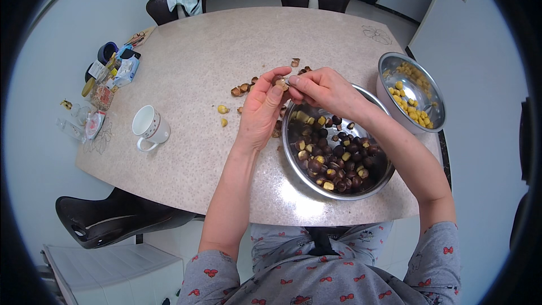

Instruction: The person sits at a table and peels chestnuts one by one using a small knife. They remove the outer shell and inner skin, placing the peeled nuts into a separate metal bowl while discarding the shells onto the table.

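Between the fingers of my left hand (266,103) is a chestnut (280,83), its brown shell partly off and pale flesh showing. My right hand (319,89) meets it from the right, thumb and fingertips pinching a small shiny piece, perhaps metal, against the chestnut. Below my right forearm stands a large steel bowl (338,198) of dark chestnuts (315,165), several split with yellow flesh showing. Pieces of brown shell (242,89) lie around and behind my hands. Two yellow kernel pieces (222,109) rest on the table left of my left hand.
A second steel bowl (443,112) with peeled yellow chestnuts (417,114) stands at the table's right edge. A white mug (152,126) stands on the left of the table (190,63). Jars, a pack of wipes (126,71) and bottles crowd the far left edge. Chairs stand around the table.
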`<state>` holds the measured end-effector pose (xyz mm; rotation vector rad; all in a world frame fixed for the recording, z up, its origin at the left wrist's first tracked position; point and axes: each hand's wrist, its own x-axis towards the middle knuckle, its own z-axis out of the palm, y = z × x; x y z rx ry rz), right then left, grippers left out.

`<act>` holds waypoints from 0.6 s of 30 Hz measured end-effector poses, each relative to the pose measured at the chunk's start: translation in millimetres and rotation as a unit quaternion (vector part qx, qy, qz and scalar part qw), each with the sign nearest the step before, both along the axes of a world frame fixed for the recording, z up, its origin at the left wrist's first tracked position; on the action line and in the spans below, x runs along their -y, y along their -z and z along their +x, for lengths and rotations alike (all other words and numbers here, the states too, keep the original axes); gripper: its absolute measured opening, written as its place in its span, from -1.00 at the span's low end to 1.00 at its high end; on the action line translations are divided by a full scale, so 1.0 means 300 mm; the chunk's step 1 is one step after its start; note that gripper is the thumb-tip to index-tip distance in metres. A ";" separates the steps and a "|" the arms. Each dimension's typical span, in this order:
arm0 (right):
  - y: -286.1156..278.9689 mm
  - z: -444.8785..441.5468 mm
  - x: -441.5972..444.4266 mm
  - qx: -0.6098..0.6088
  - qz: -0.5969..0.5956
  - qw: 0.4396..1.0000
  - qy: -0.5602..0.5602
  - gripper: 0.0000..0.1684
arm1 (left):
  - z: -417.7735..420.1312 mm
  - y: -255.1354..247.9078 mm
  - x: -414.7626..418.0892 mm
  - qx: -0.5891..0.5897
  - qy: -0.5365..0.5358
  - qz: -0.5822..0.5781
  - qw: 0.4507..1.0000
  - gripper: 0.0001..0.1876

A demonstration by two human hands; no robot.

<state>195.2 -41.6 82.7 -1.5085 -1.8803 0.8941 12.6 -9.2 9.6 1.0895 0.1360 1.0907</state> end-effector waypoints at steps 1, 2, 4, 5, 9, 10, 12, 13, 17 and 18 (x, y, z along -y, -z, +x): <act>-0.001 -0.001 0.001 0.005 0.004 1.000 0.000 -0.37 | 0.002 -0.002 0.002 -0.002 -0.007 0.004 1.000 -0.51; -0.001 -0.001 0.001 0.010 0.009 1.000 0.000 -0.37 | 0.006 -0.004 0.006 -0.005 -0.013 0.009 1.000 -0.55; -0.003 -0.003 0.004 0.024 0.018 1.000 0.002 -0.37 | 0.009 -0.004 0.008 -0.009 -0.022 0.016 1.000 -0.58; -0.004 -0.005 0.007 0.034 0.022 0.999 0.003 -0.37 | 0.010 -0.002 0.006 -0.011 -0.024 0.019 0.999 -0.57; -0.037 -0.023 0.033 0.102 0.036 0.994 0.025 -0.38 | 0.005 0.005 0.000 -0.030 -0.042 0.044 0.998 -0.56; -0.044 -0.026 0.036 0.111 0.037 0.993 0.028 -0.38 | 0.006 0.008 -0.002 -0.032 -0.045 0.044 0.998 -0.56; -0.054 -0.029 0.042 0.130 0.038 0.990 0.035 -0.39 | 0.007 0.014 -0.005 -0.036 -0.051 0.042 0.997 -0.55; -0.056 -0.029 0.042 0.135 0.039 0.989 0.036 -0.39 | 0.007 0.014 -0.005 -0.037 -0.053 0.041 0.997 -0.56; -0.050 -0.027 0.044 0.160 0.068 0.984 0.038 -0.40 | 0.008 0.013 -0.004 -0.038 -0.056 0.046 0.997 -0.60; -0.044 -0.026 0.044 0.167 0.082 0.982 0.038 -0.40 | 0.009 0.013 -0.003 -0.038 -0.055 0.049 0.997 -0.61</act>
